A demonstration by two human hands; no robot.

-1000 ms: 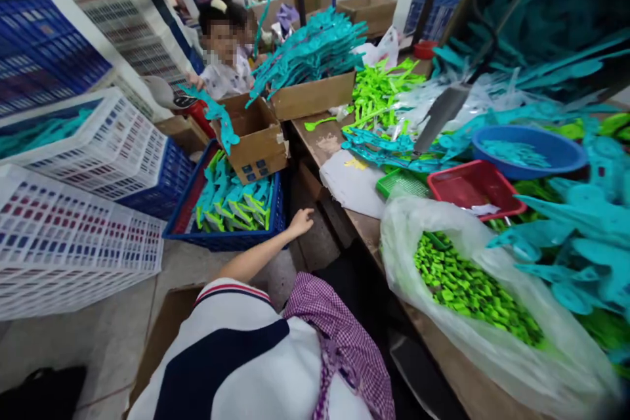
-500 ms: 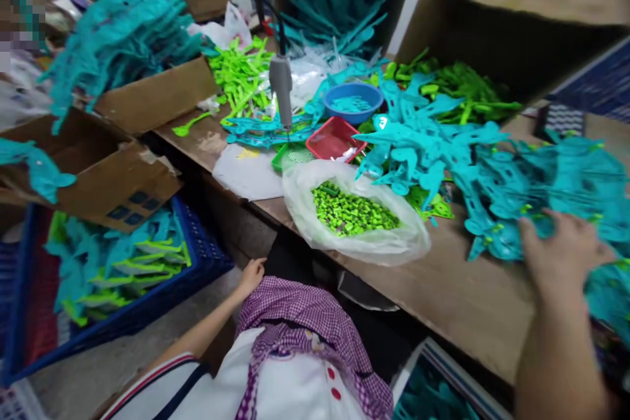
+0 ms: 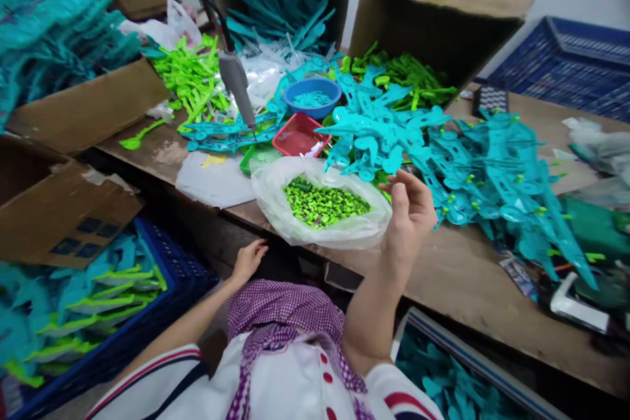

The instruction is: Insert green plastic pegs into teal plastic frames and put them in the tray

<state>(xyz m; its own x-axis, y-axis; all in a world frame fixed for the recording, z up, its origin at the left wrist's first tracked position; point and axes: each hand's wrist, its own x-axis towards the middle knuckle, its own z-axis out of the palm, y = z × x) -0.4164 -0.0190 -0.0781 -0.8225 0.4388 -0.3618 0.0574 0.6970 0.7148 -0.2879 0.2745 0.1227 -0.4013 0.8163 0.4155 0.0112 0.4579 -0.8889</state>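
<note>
My right hand (image 3: 412, 211) hovers over the front of the bench, beside a clear plastic bag (image 3: 268, 210) filled with small green-and-dark pieces (image 3: 327, 205). Its fingers are loosely bent, apart from the thumb, and nothing shows in them. Just beyond it lies a heap of turquoise plastic parts (image 3: 369, 134), with more turquoise parts (image 3: 497, 170) bearing small yellow-green bits to the right. My left hand (image 3: 249, 262) hangs low by the bench edge above my lap, fingers loosely extended, with nothing visible in it.
A grey electric screwdriver (image 3: 237, 86) hangs over turquoise parts. Near it are a blue bowl (image 3: 312, 97), a red tray (image 3: 299, 134) and a green tray (image 3: 260, 156). Cardboard boxes (image 3: 88, 108) and a blue crate (image 3: 184, 289) stand left; a box of turquoise parts (image 3: 443, 374) sits low right.
My right hand has left the right-hand turquoise parts and moved left, close to the bag. The view has turned right; my left hand stays low by my lap.
</note>
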